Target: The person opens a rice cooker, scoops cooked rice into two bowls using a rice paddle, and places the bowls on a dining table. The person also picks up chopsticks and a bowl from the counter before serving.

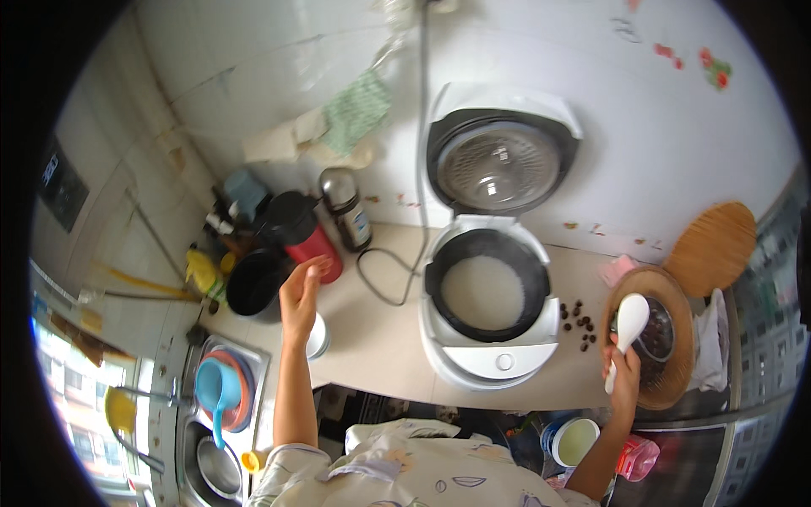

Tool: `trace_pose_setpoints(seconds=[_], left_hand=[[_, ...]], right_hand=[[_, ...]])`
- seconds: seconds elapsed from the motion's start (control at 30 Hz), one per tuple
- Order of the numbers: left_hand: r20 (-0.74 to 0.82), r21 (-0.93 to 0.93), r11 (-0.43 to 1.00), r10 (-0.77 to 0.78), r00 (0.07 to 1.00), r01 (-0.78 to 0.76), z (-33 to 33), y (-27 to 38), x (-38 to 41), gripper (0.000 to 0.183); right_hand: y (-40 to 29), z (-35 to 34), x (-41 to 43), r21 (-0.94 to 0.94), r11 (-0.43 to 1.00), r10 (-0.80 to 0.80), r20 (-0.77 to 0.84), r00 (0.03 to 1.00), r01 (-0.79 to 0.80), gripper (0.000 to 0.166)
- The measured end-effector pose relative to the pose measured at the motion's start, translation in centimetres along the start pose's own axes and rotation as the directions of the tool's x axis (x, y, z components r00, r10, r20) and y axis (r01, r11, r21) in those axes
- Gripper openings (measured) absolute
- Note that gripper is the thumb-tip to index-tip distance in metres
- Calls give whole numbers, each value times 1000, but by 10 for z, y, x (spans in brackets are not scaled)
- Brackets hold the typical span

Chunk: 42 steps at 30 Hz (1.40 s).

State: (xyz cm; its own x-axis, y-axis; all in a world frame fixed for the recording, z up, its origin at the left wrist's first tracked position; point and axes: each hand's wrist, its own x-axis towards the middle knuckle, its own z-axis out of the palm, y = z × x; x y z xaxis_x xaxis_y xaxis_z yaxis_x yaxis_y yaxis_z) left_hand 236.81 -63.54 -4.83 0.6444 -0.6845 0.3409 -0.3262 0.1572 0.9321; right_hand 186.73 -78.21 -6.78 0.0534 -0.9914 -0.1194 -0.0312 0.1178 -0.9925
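My right hand (624, 371) grips the handle of a white rice paddle (632, 315), its broad head pointing away from me. Beneath the paddle is a wide brown basin (681, 355) holding a clear round container (659, 329) with dark contents. My left hand (299, 298) is raised with nothing in it, beside a red jug with a black lid (326, 253). Between my hands stands a white rice cooker (500, 361) with its lid (500, 165) up. Whitish, cloudy contents (483, 290) fill the lower part of its dark inner pot (437, 282).
Several dark round pieces (581, 323) lie right of the cooker. A white cup (318, 336) stands near my left forearm. A grey cord (380, 295) loops across the counter. At left are a steel flask (347, 215), a black pot (253, 288) and a sink with a blue dipper (217, 385).
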Motion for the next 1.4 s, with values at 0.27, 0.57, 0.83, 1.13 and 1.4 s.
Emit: trace_pose_setpoints(seconds=[0.27,0.57,0.83,1.13,1.4], left_hand=[[-607,295,796,-271,747,529,-167,-194,-146,40],[-154,73,461,-871,466,885,-145,-210,-102,34],[-260,124,659,-700,665,742,-138,-161,-76,51],[-167,-716,513,-784,598,473,-107,-74,-104,35],[-140,-753,414,-861,489,512,-52,-58,-147,37]], right_hand=[[17,-6,-23,-423,904,-38,70,997,64,21],[-38,78,2,-553,795,-129,245,961,248,11],[-60,120,41,-726,439,-231,478,847,529,18],[-8,211,116,-740,52,45,673,738,671,12],[6,242,135,-684,66,30,729,684,727,11]])
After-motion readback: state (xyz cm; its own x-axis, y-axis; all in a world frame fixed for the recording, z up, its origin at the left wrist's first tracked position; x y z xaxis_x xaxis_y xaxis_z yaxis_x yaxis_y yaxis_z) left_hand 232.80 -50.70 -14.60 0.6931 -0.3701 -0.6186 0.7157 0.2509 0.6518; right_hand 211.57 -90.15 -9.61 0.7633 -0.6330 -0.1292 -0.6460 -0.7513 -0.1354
